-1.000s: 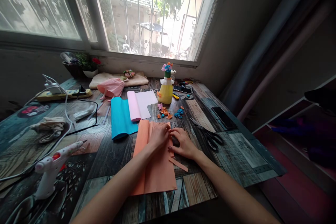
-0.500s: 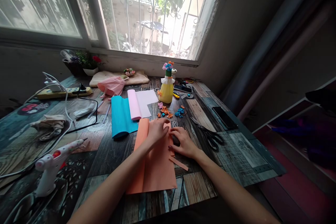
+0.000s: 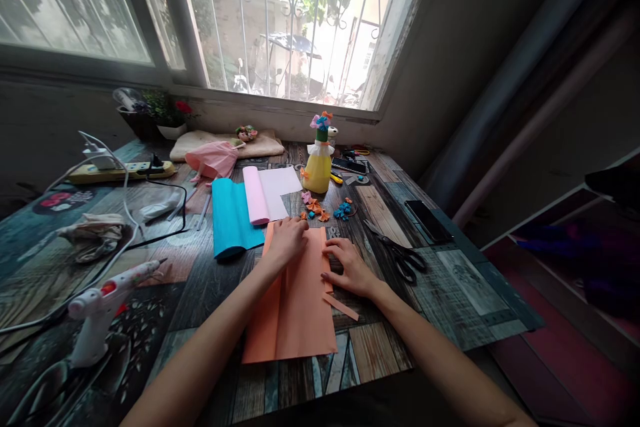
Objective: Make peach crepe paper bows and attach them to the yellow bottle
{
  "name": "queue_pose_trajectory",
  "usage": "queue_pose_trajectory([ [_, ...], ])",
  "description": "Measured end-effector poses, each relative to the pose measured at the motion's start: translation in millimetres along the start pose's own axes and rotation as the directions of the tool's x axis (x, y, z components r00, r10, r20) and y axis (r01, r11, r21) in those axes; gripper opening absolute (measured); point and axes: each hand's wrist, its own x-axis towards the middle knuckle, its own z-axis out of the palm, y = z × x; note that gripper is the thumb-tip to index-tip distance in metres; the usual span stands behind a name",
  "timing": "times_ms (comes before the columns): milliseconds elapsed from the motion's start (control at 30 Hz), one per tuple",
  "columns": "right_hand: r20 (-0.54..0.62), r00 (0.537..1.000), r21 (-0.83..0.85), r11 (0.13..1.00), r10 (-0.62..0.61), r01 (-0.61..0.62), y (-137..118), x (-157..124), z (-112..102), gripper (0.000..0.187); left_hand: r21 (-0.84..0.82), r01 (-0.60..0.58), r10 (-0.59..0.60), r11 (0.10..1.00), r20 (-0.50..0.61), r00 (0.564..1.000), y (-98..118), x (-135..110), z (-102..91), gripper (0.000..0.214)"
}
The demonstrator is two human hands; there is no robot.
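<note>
A sheet of orange crepe paper (image 3: 305,320) lies on the table in front of me, with a folded or rolled part along its left side. My left hand (image 3: 287,240) rests over the upper part of this paper, fingers bent loosely and holding nothing that I can see. At the paper's right edge, my right hand (image 3: 350,268) lies with thumb and forefinger apart, touching the edge. A narrow orange strip (image 3: 343,307) sticks out below the right hand. Black-handled scissors (image 3: 397,253) lie to the right of that hand.
Blue crepe paper (image 3: 233,217) and a pink roll (image 3: 256,195) lie at the left. Small paper bows (image 3: 316,208) sit before a yellow-skirted decorated bottle (image 3: 317,170). A glue gun (image 3: 103,303) stands at the left, a phone (image 3: 429,220) at the right.
My left hand has moved left across the orange paper, away from its right edge and from my right hand. The right hand has stayed nearly in place.
</note>
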Motion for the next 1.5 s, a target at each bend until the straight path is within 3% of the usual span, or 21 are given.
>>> queue_pose_trajectory([
  [400, -0.011, 1.0, -0.003, 1.0, -0.015, 0.015, 4.1, -1.1, 1.5, 0.04, 0.116, 0.039, -0.041, 0.993, 0.02, 0.999, 7.6, -3.0, 0.4, 0.027],
  [1200, 0.012, 0.999, -0.017, 0.999, -0.039, 0.039, 1.9, -0.8, -1.9, 0.039, 0.093, 0.089, -0.087, 0.992, -0.027, 0.996, 3.7, 0.1, -3.7, 0.031],
  [1333, 0.024, 0.999, -0.019, 0.999, -0.027, 0.028, 0.6, -0.2, -2.8, 0.038, 0.042, 0.056, -0.053, 0.998, -0.055, 0.997, 6.6, 0.1, -7.4, 0.031],
  [1500, 0.025, 0.999, -0.019, 0.999, -0.027, 0.027, -1.4, 0.1, -4.7, 0.039, -0.072, -0.07, 0.067, 0.995, -0.048, 0.997, 12.7, 1.3, -6.4, 0.028],
])
